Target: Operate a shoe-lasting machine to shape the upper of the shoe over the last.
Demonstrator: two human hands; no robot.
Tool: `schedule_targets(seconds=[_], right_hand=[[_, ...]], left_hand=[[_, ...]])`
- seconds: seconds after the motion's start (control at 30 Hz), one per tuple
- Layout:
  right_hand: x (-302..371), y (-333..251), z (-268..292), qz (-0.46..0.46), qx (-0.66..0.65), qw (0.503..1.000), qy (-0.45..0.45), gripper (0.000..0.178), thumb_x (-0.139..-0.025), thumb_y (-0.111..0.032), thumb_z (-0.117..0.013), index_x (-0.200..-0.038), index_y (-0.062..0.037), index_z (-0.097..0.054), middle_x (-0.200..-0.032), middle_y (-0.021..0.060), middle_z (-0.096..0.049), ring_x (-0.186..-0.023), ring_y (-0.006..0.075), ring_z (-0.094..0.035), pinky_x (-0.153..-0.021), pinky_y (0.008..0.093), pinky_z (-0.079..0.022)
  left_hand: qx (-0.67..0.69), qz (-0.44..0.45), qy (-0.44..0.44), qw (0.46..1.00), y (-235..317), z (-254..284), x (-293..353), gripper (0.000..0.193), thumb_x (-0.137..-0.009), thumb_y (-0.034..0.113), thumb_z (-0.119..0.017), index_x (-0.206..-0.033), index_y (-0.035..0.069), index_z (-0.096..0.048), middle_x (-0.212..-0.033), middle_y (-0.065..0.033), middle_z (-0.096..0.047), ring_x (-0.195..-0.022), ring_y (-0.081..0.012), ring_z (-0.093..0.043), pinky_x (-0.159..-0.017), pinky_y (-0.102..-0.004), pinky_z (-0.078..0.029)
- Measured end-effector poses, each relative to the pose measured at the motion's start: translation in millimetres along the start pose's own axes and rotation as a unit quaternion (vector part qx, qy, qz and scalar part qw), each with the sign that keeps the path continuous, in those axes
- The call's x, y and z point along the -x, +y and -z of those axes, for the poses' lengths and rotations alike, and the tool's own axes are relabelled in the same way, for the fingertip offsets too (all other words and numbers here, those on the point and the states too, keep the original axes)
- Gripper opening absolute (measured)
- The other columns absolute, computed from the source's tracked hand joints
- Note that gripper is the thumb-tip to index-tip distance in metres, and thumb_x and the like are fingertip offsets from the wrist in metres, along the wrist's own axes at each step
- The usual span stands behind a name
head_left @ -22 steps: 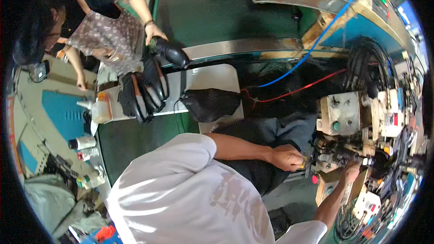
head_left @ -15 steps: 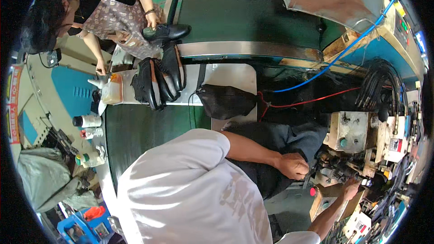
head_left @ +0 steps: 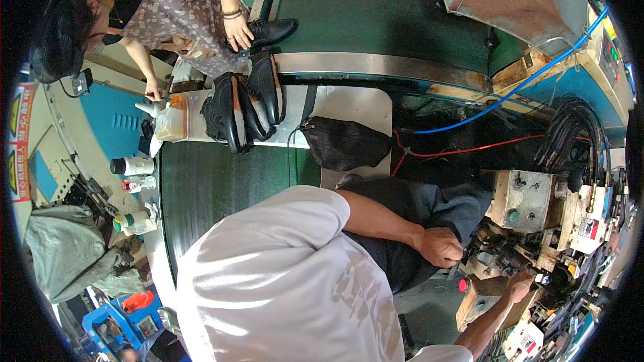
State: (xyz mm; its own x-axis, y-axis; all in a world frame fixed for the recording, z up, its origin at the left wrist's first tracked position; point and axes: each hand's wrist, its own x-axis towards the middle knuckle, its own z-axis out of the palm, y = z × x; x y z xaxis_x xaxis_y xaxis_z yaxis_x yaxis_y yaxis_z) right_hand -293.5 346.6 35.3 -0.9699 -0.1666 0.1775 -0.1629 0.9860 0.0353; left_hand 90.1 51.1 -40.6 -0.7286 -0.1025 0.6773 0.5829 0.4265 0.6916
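My left hand (head_left: 441, 247) is curled into a fist over my dark-trousered knee (head_left: 463, 204), and nothing shows in it. Stretched out to the machine at the right, my right hand (head_left: 519, 285) has its fingers bent together at a dark machine part (head_left: 547, 278) with a bright, shiny spot. What those fingers hold, if anything, is hidden. Beside my left hand and above my right stands the machine's metal block (head_left: 522, 200) with a green button. A box with a red button (head_left: 463, 285) sits between my two arms.
Across the bench, a co-worker's hand (head_left: 238, 30) rests on a black shoe (head_left: 274, 32). More black shoes (head_left: 231, 114) stand near a black pouch (head_left: 345, 144) and a glue bottle (head_left: 171, 121). Blue hose (head_left: 493, 98) and red cable (head_left: 463, 154) run to the right. Bottles (head_left: 132, 165) line the left edge.
The whole view has shifted slightly. The co-worker's hand has moved over the top of the black shoe. My two hands stay in nearly the same places.
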Motion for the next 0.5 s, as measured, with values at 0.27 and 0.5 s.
schedule_targets(seconds=[0.27,0.5], right_hand=[[-6.1,13.4,-7.5,0.032,0.057,0.998,-0.005,0.084,-0.097,-0.076,-0.049,-0.153,-0.0133,-0.052,-0.121,0.0252,-0.074,-0.107,0.0491,-0.070,-0.086,0.0609,-0.056],[-1.6,6.9,6.9,0.091,0.020,0.996,-0.005,0.071,-0.100,-0.068,-0.052,-0.134,-0.0069,-0.062,-0.117,0.0273,-0.074,-0.106,0.0496,-0.070,-0.086,0.0604,-0.056]], left_hand=[[0.014,0.004,0.000,1.000,-4.3,-4.5,0.9,0.027,-0.090,0.020,-0.064,-0.072,0.004,-0.051,-0.075,-0.0164,-0.057,-0.071,-0.0404,-0.061,-0.066,-0.0512,-0.049],[0.034,0.012,-0.010,0.999,-6.5,-10.5,0.8,0.024,-0.091,0.022,-0.064,-0.077,0.005,-0.055,-0.078,-0.0162,-0.058,-0.076,-0.0408,-0.062,-0.070,-0.0527,-0.050]])
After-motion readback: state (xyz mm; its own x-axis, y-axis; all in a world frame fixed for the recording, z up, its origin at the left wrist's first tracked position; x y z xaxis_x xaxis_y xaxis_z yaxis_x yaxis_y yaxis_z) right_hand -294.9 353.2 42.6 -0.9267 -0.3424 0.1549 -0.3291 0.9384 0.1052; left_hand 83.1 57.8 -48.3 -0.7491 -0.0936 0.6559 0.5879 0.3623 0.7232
